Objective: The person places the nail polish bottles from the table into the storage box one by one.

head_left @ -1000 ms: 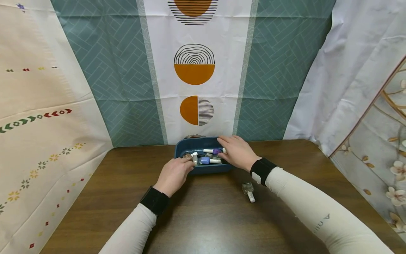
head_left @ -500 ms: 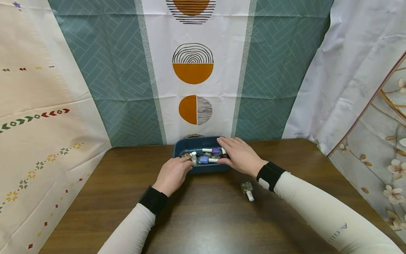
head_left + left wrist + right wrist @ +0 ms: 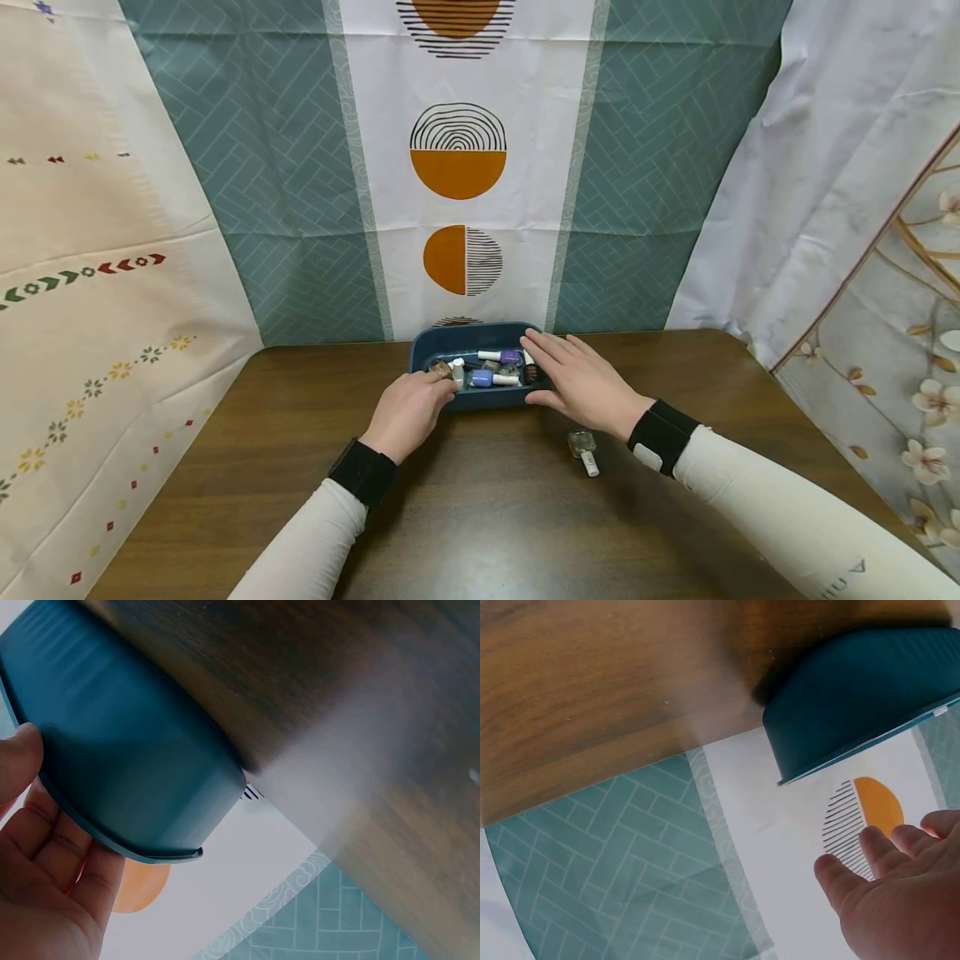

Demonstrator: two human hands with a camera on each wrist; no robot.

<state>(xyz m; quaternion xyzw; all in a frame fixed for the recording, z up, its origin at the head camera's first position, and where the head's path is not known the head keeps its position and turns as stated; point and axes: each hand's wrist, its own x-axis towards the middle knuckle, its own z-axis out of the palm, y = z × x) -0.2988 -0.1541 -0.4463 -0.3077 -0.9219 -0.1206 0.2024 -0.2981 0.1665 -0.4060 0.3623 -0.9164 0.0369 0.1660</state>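
A dark blue plastic bin point(image 3: 487, 401) stands at the far edge of the table, holding several nail polish bottles. Among them are a purple bottle point(image 3: 510, 357), a blue bottle point(image 3: 482, 379) and a dark one point(image 3: 531, 372), with white caps showing. My left hand point(image 3: 407, 414) grips the bin's near left rim; in the left wrist view its thumb point(image 3: 21, 754) lies against the wall. My right hand point(image 3: 583, 382) hovers beside the bin's right end with its fingers extended, holding nothing; the right wrist view shows a gap between fingers and bin.
One clear nail polish bottle point(image 3: 582, 450) with a white cap lies on the brown wooden table point(image 3: 480, 500), right of the middle and close to my right forearm. A patterned cloth point(image 3: 465, 275) hangs directly behind the bin, with other cloths at both sides.
My right hand has drawn back to the right and towards me, off the bin's right end, uncovering the dark bottle there. The left hand stays at the rim.
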